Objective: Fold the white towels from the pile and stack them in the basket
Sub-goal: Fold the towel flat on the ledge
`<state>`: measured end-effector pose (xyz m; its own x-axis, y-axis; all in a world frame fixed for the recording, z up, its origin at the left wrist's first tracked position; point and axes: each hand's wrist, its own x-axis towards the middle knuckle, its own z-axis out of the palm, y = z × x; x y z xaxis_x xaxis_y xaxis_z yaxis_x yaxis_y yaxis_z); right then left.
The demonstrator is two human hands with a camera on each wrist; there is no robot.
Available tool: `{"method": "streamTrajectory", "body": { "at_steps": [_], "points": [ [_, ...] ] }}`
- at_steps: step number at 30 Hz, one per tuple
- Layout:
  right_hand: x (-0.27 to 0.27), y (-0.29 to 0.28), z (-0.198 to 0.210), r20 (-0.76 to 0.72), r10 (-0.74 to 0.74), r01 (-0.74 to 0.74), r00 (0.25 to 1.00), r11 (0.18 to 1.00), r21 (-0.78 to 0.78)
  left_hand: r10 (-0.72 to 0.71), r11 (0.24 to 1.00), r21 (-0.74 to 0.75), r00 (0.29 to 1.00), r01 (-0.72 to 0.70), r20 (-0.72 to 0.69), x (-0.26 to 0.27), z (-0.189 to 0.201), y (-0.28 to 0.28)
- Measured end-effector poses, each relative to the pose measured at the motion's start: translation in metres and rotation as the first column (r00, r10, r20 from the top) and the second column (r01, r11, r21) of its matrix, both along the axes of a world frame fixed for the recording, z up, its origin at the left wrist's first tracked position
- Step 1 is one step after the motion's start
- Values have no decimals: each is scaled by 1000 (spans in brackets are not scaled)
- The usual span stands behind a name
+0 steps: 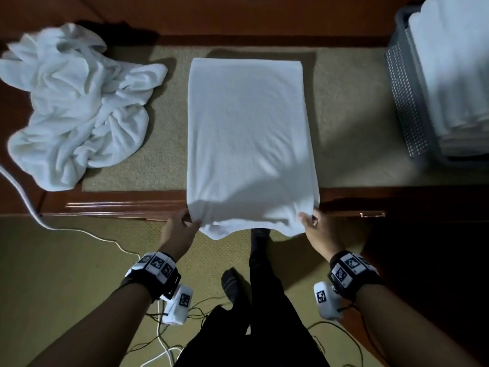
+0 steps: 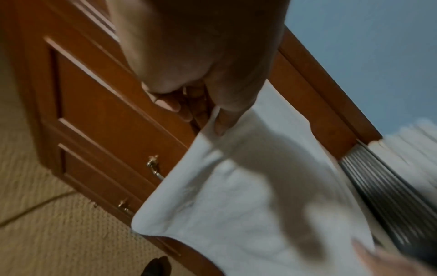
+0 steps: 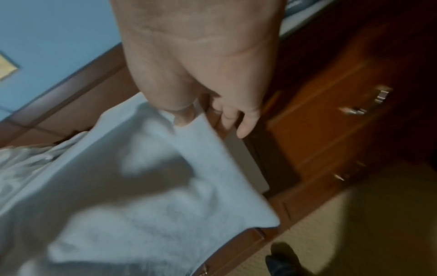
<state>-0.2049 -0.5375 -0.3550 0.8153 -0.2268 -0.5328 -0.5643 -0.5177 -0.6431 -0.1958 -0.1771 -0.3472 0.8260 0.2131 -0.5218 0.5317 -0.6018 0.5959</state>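
Pinching the near edge of the white towel (image 1: pixel 248 133) now, one corner in each hand, both arms stretched forward and low over the front of the worktop (image 1: pixel 119 205). My left hand (image 1: pixel 180 229) has its thumb on top of the left corner and fingers curled beneath it; my right hand (image 1: pixel 316 229) does the same at the right corner, thumb on the cloth, the other fingers tucked under the edge. Both wrists wear black bands with printed markers.

That towel lies as a long, smooth rectangle running away from me across the tan mat (image 1: pixel 344 123), its near end lifted and sagging a little between my hands, hanging past the worktop's front edge. To the left sits the crumpled pile (image 1: pixel 76 102) of white towels, close beside it but apart. Far right, the grey perforated basket (image 1: pixel 404 102) holds folded white towels stacked above its rim.
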Motion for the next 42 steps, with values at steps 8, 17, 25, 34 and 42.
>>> {"method": "streamTrajectory", "body": {
  "at_steps": [8, 17, 25, 34, 42],
  "points": [
    [-24, -2, -6, 140, -211, 199, 967, 975, 97, 114, 952, -289, 993, -98, 40, -10, 2, 3],
    [-32, -2, -46, 128, -312, 313, 941, 950, 10, 41, 917, -390, 992, -85, -119, -34, -48, 8],
    [-31, -8, -95, -26, -195, 196, 980, 953, 232, -121, 938, -341, 982, 66, -144, -55, -74, 1],
    [-45, 17, -131, -96, -70, 88, 993, 978, 189, -89, 850, -520, 948, -88, -306, -113, -113, -16],
    [-165, 58, -94, 231, 481, -413, 846, 864, -287, 223, 590, -654, 874, -473, -431, -179, -73, -51]
  ]
}}
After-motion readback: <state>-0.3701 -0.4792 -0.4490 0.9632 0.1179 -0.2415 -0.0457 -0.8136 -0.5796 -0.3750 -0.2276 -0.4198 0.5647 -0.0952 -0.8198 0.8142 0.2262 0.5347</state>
